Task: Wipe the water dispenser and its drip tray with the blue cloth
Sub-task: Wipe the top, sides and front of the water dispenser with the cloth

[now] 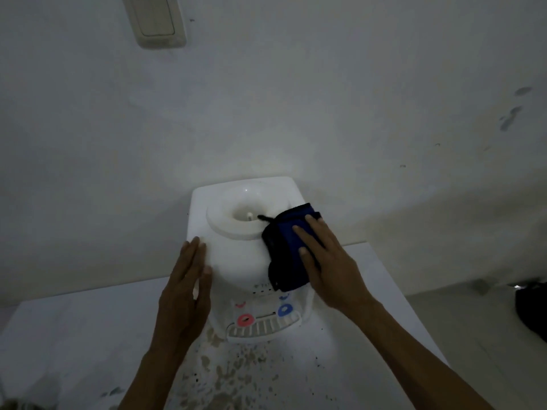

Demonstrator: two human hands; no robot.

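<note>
Head view looks down on a white plastic water dispenser standing on a white table, close to its back edge and against a pale, scuffed wall. Its top is smooth and glossy, with rounded corners and a raised round collar around a funnel-shaped well holding a small spike at the centre. Lower on the front sit a red tap and a blue tap, both ring-shaped, above the slotted drip tray, a ribbed white grille.

A blue cloth, folded, thick and fuzzy with darker, nearly black edges, lies on the right part of the dispenser's top, draping toward its front right corner and touching the collar. The right hand rests flat on the cloth with fingers spread and extended, pressing rather than gripping it. The left hand is open, fingers straight and together, palm laid against the dispenser's left side, holding nothing.

Brownish speckled stains mark the table toward its front edge. A beige wall switch is mounted high on the wall.
</note>
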